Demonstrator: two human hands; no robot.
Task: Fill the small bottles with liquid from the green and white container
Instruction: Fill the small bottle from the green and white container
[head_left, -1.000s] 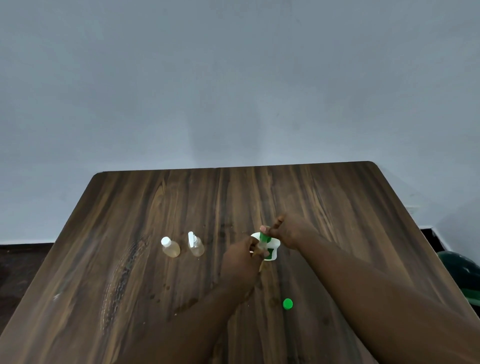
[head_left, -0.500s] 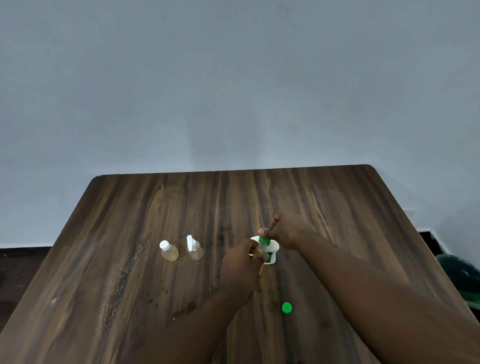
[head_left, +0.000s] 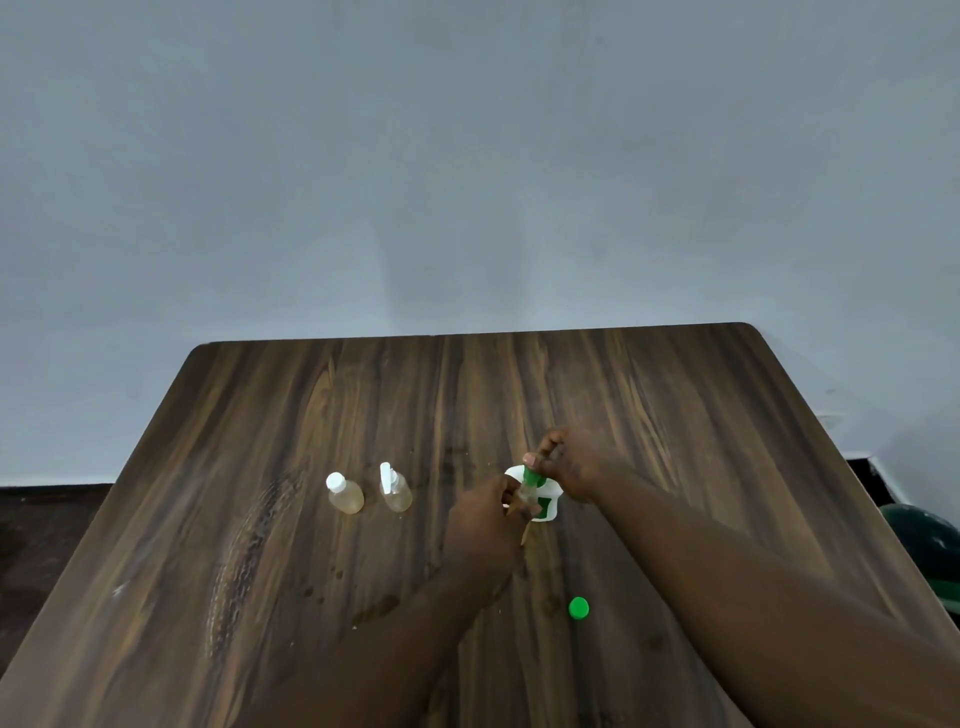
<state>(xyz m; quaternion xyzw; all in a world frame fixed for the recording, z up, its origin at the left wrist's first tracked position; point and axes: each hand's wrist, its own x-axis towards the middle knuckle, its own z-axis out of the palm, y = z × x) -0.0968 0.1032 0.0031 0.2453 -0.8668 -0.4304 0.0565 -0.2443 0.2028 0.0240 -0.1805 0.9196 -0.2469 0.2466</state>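
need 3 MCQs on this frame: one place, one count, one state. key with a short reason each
1. Where is the loose round green plastic cap?
A. On the dark wooden table, nearer the camera than the hands
B. Screwed onto the container
C. Between the two standing bottles

2. How many small clear bottles with white caps stand apart from the hands?
A. One
B. Two
C. Four

3. What state is the green and white container in?
A. Lying untouched on the table
B. In the grip of the right hand
C. Standing alone at the far edge

Key:
1 A: the cap lies alone on bare wood on the near side of the hands.
2 B: two stand side by side to the left of the hands, both with pale yellowish liquid.
3 B: the right hand's fingers pinch its green top.
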